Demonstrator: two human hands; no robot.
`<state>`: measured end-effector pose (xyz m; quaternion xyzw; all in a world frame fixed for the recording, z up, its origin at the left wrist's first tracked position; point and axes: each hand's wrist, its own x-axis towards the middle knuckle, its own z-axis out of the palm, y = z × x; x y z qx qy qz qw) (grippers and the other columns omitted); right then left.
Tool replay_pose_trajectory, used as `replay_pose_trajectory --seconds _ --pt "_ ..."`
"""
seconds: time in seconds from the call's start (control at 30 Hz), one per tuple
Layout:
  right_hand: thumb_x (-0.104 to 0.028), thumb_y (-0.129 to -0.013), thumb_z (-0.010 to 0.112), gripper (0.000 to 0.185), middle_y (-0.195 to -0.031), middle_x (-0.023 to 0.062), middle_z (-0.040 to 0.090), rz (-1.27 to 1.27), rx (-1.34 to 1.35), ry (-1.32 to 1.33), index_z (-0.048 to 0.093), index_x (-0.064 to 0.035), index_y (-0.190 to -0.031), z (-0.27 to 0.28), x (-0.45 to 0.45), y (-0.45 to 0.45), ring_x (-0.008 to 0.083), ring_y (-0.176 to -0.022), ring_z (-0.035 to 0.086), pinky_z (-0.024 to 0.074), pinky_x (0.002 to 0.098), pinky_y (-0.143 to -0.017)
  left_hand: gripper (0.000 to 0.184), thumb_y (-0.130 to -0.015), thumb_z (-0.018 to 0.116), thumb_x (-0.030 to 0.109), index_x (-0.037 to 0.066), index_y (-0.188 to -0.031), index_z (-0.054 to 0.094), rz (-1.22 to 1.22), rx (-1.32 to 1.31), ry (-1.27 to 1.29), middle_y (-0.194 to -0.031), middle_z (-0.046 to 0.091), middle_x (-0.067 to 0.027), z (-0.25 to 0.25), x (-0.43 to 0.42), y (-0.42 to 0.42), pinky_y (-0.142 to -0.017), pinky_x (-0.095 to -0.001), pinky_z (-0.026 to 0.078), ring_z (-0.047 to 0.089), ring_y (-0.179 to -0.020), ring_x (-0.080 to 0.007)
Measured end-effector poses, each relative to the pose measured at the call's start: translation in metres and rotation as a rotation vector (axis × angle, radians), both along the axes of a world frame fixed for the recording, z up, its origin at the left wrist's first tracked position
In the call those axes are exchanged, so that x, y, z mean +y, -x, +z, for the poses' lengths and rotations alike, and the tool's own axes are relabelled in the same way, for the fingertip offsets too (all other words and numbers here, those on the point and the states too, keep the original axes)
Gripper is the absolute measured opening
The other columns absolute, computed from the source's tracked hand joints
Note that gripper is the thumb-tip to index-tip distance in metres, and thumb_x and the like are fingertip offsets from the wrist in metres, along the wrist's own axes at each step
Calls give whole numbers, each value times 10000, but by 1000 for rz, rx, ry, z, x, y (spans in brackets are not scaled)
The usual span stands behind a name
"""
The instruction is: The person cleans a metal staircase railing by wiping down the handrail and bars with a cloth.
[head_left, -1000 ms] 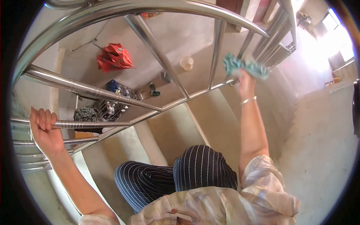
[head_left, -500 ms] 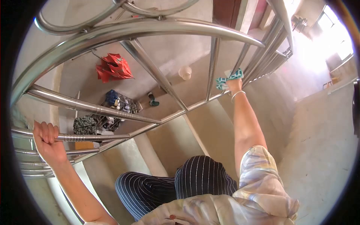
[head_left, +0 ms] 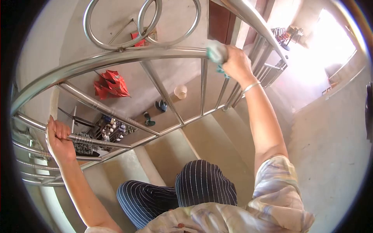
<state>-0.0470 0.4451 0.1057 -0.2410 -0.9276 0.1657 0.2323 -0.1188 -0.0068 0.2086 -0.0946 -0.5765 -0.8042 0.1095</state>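
My left hand point(head_left: 61, 141) is wrapped round a shiny metal bar point(head_left: 93, 141) of the stair railing at the left. Up at the top, my right hand point(head_left: 237, 65) holds a teal and white cloth point(head_left: 217, 53), blurred by motion. The cloth lies against the right part of the curved upper rail point(head_left: 155, 53). Above that rail are metal rings point(head_left: 88, 24), and slanted bars run from it down to a lower rail point(head_left: 167, 130).
Concrete steps point(head_left: 163, 153) lie beneath my legs in striped trousers. Beyond the railing, on the floor below, are a red umbrella point(head_left: 112, 84), a pale basket point(head_left: 180, 92), slippers point(head_left: 161, 105) and a rack of shoes point(head_left: 116, 129). A wall point(head_left: 326, 147) runs along the right.
My right hand has moved up with the cloth, from low among the bars to the curved upper rail. My left hand keeps its grip on the bar. The view has shifted slightly.
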Motion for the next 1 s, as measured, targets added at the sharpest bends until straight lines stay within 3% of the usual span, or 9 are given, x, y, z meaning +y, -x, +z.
replay_pose_trajectory --seconds 0.33,0.43,0.5,0.6,0.73,0.8,0.87,0.9,1.0 --pt "-91 -664 582 363 -1114 116 503 -383 262 -93 501 -39 -1014 -110 80 -2 323 -973 496 419 397 -792 305 -830 510 187 134 -582 340 15 2 -16 -520 223 50 -5 -5 4 -468 -222 201 203 -464 -62" --pt "-49 -603 573 288 -823 173 591 -394 -61 6 567 6 -885 -108 89 -18 299 -714 591 473 386 -665 277 -813 532 163 129 -597 361 -8 23 -46 -513 243 56 -7 -2 2 -450 -215 207 228 -451 -51" --pt "-32 -587 545 265 -679 118 575 -311 -166 773 587 4 -846 -113 95 -40 220 -593 573 479 341 -590 211 -786 569 136 118 -631 427 -24 35 -68 -505 283 60 -4 1 1 -429 -213 212 260 -436 -42" --pt "-26 -595 525 250 -682 71 552 -413 208 889 581 17 -835 -61 37 -59 161 -605 541 455 292 -572 160 -776 582 128 103 -660 474 -15 48 -55 -504 312 61 -3 2 -2 -428 -211 214 274 -436 -40" --pt "-45 -624 570 195 -708 74 547 96 527 628 562 54 -791 4 -20 -32 152 -597 537 434 285 -556 197 -766 599 149 114 -650 444 -14 38 -10 -510 290 57 -1 4 -3 -445 -218 245 294 -451 -52" --pt "-47 -630 560 210 -721 118 562 10 129 573 565 66 -807 30 -54 -4 240 -643 560 444 331 -634 191 -772 593 149 114 -652 449 -62 48 -11 -516 298 58 -3 2 -2 -441 -218 243 297 -450 -54" --pt "-64 -635 548 258 -742 178 564 0 346 -277 559 59 -861 29 -107 13 324 -715 560 441 353 -708 178 -779 584 145 106 -656 463 -83 84 7 -511 338 52 -7 -3 2 -435 -220 250 305 -444 -57" --pt "-124 -664 572 265 -1008 228 494 -21 271 -126 552 17 -888 44 -133 8 363 -922 502 414 423 -765 171 -782 581 143 100 -660 469 -96 81 15 -503 348 48 -9 -4 3 -433 -221 252 308 -439 -57" --pt "-55 -636 549 300 -878 205 569 85 328 -64 556 17 -927 56 -152 -12 329 -823 561 433 346 -768 109 -780 531 88 80 -673 512 -116 63 -24 -517 410 47 -10 -5 5 -414 -192 250 333 -436 -35"
